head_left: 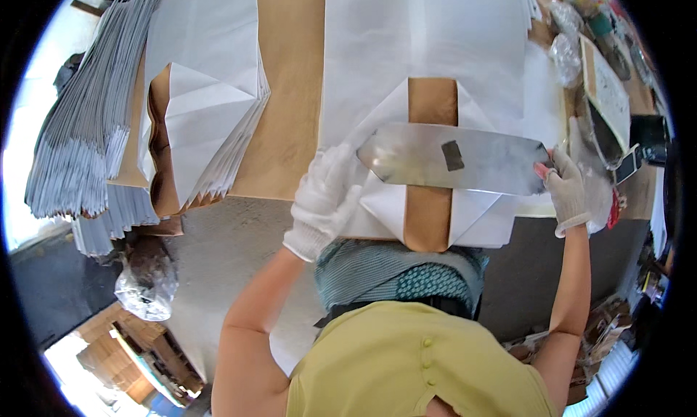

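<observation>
fingers of the right hand (570, 188) pinch the metal plate (410, 154), long axis running left toward the spread-fingered left hand (321, 199).

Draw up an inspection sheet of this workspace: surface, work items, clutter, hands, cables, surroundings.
Surface: brown tabletop, largely covered by paper.
Work items: metal plate with a dark patch, across the folded end of a white paper bag; fanned paper stack at left.
Clutter: clear plastic and a phone-like device at right.
Hands: right hand, gloved, grips the plate's right end; left hand, gloved, near its left end, contact unclear.
Cables: nothing seen.
Surroundings: grey floor.
</observation>
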### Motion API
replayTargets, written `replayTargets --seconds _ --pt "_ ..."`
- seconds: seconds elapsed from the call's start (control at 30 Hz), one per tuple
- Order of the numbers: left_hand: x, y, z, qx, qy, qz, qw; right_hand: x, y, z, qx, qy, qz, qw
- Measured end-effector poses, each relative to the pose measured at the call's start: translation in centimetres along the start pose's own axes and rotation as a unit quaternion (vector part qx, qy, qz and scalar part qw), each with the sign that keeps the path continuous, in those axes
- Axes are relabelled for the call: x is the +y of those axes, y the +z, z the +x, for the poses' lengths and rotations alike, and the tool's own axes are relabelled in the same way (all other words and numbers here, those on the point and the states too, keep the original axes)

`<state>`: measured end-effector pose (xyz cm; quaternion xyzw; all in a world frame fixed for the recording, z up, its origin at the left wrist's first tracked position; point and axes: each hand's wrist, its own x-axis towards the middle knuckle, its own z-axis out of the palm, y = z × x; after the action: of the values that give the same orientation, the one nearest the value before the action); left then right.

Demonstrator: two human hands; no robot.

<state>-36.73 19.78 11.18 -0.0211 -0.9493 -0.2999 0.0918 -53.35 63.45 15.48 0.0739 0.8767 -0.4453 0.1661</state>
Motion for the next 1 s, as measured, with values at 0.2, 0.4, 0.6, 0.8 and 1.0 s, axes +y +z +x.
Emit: replayTargets --seconds 0.2,0.4,0.6,0.8,1.0 --pt "-2.8 -2.9 3.4 -0.101 0.071 -0.021 0.992 -3.6 4.9 -0.3 -0.038 -0.017 -0.067 0.997" --pt "-5.8 -2.8 4.8 -0.106 0.188 -0.109 0.970 -0.6 6.4 0.5 0.011 -0.093 -0.130 0.987" --pt "-3.6 -3.0 4.6 -0.107 0.254 0.038 0.961 -4.4 6.4 0.7 -0.030 -0.249 -0.439 0.863" --pt "3.1 0.5 4.3 -0.169 0.241 0.162 0.942 -8.4 8.2 3.8 -0.119 -0.166 -0.521 0.829" --pt "3.1 1.9 5.5 -0.179 0.216 0.095 0.955 -7.1 5.6 2.4 -0.222 -0.083 -0.317 0.918"
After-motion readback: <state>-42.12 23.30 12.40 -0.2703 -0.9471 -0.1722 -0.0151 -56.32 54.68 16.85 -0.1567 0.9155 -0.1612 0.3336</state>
